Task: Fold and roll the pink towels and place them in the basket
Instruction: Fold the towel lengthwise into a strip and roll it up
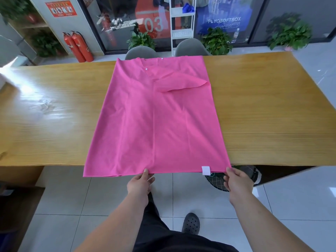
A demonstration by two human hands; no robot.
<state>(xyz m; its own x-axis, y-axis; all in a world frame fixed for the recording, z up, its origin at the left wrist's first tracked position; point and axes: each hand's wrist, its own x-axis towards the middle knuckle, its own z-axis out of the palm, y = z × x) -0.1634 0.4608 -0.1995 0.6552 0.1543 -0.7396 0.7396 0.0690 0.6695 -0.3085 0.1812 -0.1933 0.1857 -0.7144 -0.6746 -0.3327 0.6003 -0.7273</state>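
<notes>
A large pink towel [156,117] lies spread flat across the wooden table [263,110], its near hem hanging slightly over the front edge. A loose flap is folded over near its far right part, and a small white label sits on the near hem. My left hand [141,182] pinches the near hem around its middle. My right hand [236,180] pinches the near right corner. A dark round basket [218,181] stands on the floor under the table edge, mostly hidden behind my right hand.
Two grey chairs [190,47] stand at the table's far side. Beyond them are potted plants [216,40], a white shelf rack [182,24] and two red fire extinguishers [78,46]. A dark cabinet [18,206] is at my lower left on the tiled floor.
</notes>
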